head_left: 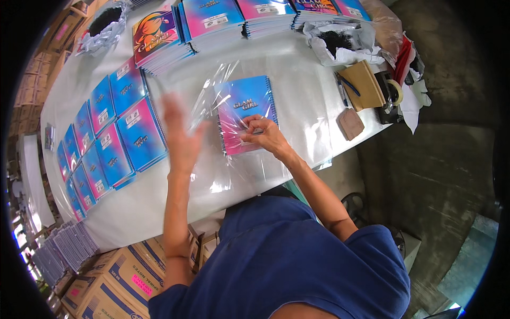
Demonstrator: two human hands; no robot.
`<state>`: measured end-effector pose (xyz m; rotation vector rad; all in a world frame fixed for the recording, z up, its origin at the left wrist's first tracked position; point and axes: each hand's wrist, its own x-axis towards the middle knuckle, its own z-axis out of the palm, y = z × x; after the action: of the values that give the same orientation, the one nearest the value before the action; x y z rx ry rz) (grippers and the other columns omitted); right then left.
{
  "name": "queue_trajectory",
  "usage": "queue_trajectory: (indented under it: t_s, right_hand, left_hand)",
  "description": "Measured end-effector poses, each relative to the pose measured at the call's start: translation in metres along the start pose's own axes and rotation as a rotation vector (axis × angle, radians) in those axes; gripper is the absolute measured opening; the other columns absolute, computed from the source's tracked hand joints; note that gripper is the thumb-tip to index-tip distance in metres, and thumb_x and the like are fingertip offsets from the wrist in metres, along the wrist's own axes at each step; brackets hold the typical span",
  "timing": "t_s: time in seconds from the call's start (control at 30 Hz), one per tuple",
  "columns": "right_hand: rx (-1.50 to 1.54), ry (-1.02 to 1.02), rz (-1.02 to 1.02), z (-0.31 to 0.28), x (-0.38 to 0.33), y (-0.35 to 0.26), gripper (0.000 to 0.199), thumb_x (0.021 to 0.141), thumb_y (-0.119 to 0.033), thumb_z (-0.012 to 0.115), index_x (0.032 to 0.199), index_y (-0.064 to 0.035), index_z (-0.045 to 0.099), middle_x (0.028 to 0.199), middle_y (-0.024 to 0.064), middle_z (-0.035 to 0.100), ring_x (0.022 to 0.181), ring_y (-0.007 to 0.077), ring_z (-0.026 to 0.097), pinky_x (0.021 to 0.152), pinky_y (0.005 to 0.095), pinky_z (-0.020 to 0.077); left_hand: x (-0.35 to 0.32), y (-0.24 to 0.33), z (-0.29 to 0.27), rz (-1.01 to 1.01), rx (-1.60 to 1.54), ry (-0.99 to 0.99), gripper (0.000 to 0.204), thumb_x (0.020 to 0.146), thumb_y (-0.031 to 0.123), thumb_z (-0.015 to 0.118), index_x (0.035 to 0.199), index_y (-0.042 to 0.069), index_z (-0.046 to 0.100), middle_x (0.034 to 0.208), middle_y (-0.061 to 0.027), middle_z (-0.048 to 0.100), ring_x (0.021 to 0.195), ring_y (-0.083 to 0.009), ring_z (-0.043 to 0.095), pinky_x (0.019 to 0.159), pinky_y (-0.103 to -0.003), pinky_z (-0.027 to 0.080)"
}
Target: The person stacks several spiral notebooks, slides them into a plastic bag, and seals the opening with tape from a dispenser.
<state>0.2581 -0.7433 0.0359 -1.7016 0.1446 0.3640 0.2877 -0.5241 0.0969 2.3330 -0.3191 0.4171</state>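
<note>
A spiral notebook [245, 95] with a blue and pink cover lies on the table in front of me. Clear plastic film [210, 98] covers it and spreads past its left side in shiny creases. Over the notebook's lower half is my right hand [265, 135], its fingers curled in toward the thumb. Whatever those fingers pinch, if anything, is too thin to make out. My left hand [183, 133] is raised left of the notebook, blurred by motion, thumb and fingers apart, with nothing visible in it.
Rows of similar notebooks [141, 133] cover the table's left side. Taller notebook stacks [212, 24] line the far edge. At right are a bag with black contents [337, 42], a brown pad [364, 85], pens [348, 85], a tape dispenser [393, 93] and a brown block [350, 124]. Cartons [122, 271] stand below left.
</note>
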Motion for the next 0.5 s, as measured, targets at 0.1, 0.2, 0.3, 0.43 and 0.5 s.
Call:
queue_trajectory:
  t_s: [0.1,0.2,0.3,0.43,0.5]
  right_hand:
    - [0.025,-0.011,0.015,0.0,-0.003,-0.006,0.02,0.069,-0.015,0.079,0.067,-0.0018,0.064,0.117,0.01,0.06,0.103,0.0223,0.057,0.085,0.0341,0.0452]
    - [0.025,-0.027,0.023,-0.001,-0.003,-0.004,0.019,0.072,-0.014,0.076,0.067,-0.0027,0.062,0.12,0.0095,0.058,0.107,0.0222,0.055,0.09,0.0333,0.0425]
    - [0.004,-0.023,0.047,0.001,-0.004,-0.007,0.019,0.074,-0.014,0.075,0.066,-0.003,0.061,0.121,0.0098,0.057,0.11,0.0224,0.053,0.092,0.0336,0.0411]
    - [0.048,-0.016,0.068,0.0,-0.007,-0.016,0.019,0.074,-0.013,0.075,0.066,-0.003,0.061,0.119,0.0097,0.058,0.111,0.022,0.053,0.094,0.0339,0.0408]
    - [0.017,-0.011,0.041,0.001,-0.006,-0.011,0.018,0.074,-0.013,0.075,0.067,-0.0033,0.061,0.119,0.0091,0.059,0.111,0.0214,0.054,0.093,0.0342,0.0416]
  left_hand:
    - [0.025,0.014,0.017,0.527,0.423,-0.517,0.083,0.077,0.002,0.062,0.149,0.019,0.023,0.153,-0.0013,0.027,0.14,-0.0297,0.025,0.112,-0.054,0.02]
    - [0.058,-0.054,0.044,0.469,0.684,-0.511,0.081,0.081,0.005,0.06,0.15,0.019,0.021,0.151,-0.0003,0.032,0.138,-0.0292,0.031,0.111,-0.056,0.022]
    - [0.118,-0.113,0.024,-0.344,0.859,-0.244,0.082,0.076,0.011,0.066,0.147,0.025,0.028,0.149,-0.0021,0.035,0.137,-0.0279,0.031,0.111,-0.056,0.021]
    - [0.099,-0.027,0.004,0.637,0.45,-0.692,0.078,0.073,0.025,0.072,0.143,0.025,0.036,0.148,-0.0012,0.037,0.139,-0.0269,0.028,0.114,-0.053,0.017]
    - [0.086,-0.007,0.021,0.908,0.532,-0.71,0.068,0.075,0.026,0.069,0.138,0.027,0.043,0.146,0.0037,0.04,0.139,-0.0248,0.028,0.115,-0.051,0.017]
